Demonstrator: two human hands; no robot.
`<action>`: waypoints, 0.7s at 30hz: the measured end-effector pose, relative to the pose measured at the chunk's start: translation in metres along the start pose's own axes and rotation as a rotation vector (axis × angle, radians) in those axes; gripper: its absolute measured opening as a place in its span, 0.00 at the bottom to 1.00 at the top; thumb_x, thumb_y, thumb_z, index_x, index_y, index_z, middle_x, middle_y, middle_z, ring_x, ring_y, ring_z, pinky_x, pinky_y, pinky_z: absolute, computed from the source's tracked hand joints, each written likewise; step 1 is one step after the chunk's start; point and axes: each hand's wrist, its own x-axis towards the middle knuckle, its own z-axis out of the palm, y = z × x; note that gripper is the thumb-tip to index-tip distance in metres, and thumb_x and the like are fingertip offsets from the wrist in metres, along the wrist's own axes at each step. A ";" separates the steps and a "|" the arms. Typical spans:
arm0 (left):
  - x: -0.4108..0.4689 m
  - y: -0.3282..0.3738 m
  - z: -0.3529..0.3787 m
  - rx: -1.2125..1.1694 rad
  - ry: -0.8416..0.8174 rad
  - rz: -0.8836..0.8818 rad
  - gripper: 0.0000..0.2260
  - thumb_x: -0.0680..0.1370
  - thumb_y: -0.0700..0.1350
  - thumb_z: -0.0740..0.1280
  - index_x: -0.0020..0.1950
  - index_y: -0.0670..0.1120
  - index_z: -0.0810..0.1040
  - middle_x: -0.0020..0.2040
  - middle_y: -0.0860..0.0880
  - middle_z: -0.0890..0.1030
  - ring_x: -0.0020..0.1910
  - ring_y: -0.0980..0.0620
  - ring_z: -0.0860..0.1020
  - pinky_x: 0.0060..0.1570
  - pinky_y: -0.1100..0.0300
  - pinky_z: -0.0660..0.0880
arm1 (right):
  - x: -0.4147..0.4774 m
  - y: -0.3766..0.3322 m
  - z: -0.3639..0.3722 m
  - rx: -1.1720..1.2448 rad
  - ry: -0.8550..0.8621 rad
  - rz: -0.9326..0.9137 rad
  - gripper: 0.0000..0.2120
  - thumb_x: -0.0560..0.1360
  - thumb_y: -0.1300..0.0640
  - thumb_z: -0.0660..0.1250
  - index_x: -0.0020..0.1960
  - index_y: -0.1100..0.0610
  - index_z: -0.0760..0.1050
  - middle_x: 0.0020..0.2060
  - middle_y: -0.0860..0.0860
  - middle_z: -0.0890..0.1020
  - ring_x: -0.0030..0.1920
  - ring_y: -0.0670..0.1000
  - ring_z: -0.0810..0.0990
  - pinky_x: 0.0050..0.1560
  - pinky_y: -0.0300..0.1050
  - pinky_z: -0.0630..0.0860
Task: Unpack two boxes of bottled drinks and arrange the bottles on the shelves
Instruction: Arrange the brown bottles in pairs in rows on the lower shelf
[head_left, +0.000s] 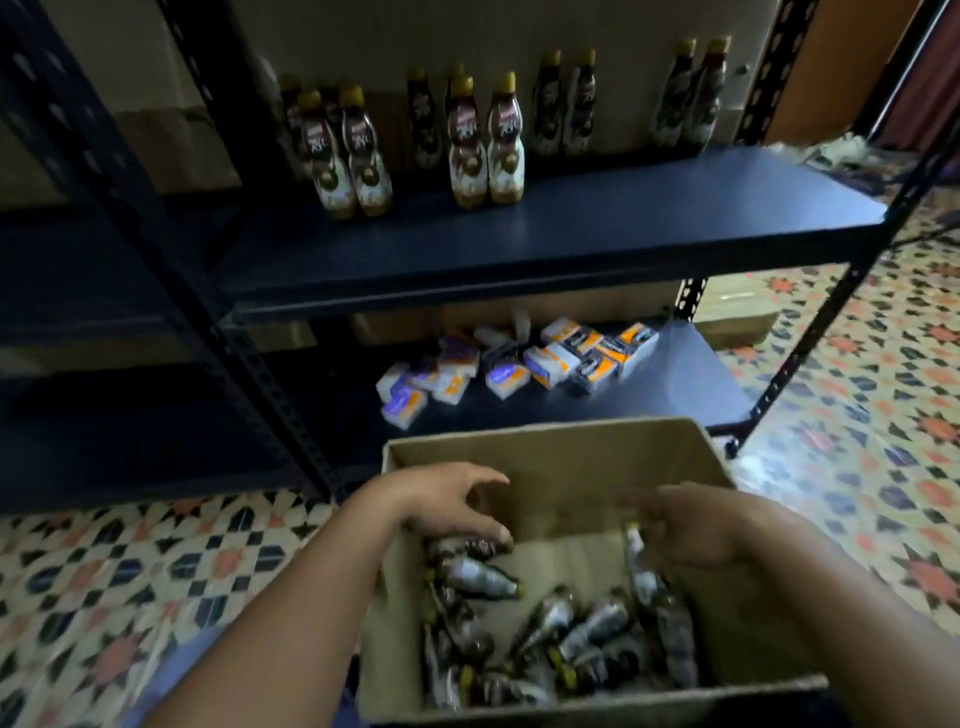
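Both hands are reaching down into the open cardboard box (545, 467) that is sitting on the patterned tile floor (104, 561) in front of the dark metal shelf unit (519, 234). The loose bottles (550, 629) are lying on their sides in the bottom of the box, below and slightly nearer the person than the fingers, with their long axes pointing in mixed directions, several running diagonally. The left hand (452, 501) is curving over the left-hand cluster, fingers loosely spread and bent, its fingertips resting on or just above the topmost bottle there; it is holding nothing yet. The right hand (691, 525) is blurred, partly open, hovering beside an upright-leaning bottle (641, 566) against the box's right side; whether it is touching that bottle cannot be told. Each hand appears closest to its own side's bottles. On the upper shelf, standing bottles (485, 140) are already lined up in pairs, while small cartons (519, 364) are lying on the lower shelf.
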 end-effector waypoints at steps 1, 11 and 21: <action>0.003 -0.002 0.005 0.014 -0.035 -0.031 0.37 0.75 0.61 0.73 0.80 0.55 0.63 0.74 0.52 0.72 0.69 0.53 0.72 0.63 0.65 0.68 | 0.002 -0.001 0.007 0.043 -0.030 0.005 0.36 0.76 0.42 0.73 0.79 0.40 0.62 0.70 0.46 0.78 0.68 0.47 0.76 0.61 0.34 0.68; 0.054 -0.039 0.055 0.062 0.027 -0.081 0.38 0.76 0.59 0.72 0.82 0.51 0.60 0.79 0.49 0.67 0.76 0.45 0.67 0.73 0.57 0.65 | 0.039 0.007 0.068 0.019 -0.082 0.072 0.33 0.78 0.41 0.69 0.80 0.46 0.63 0.69 0.53 0.78 0.66 0.55 0.78 0.62 0.44 0.72; 0.117 -0.091 0.123 -0.133 0.076 -0.173 0.29 0.77 0.52 0.74 0.76 0.49 0.70 0.71 0.45 0.77 0.68 0.45 0.75 0.64 0.59 0.70 | 0.132 0.026 0.123 0.101 -0.124 -0.017 0.28 0.79 0.45 0.69 0.77 0.46 0.68 0.69 0.47 0.78 0.66 0.52 0.76 0.64 0.46 0.74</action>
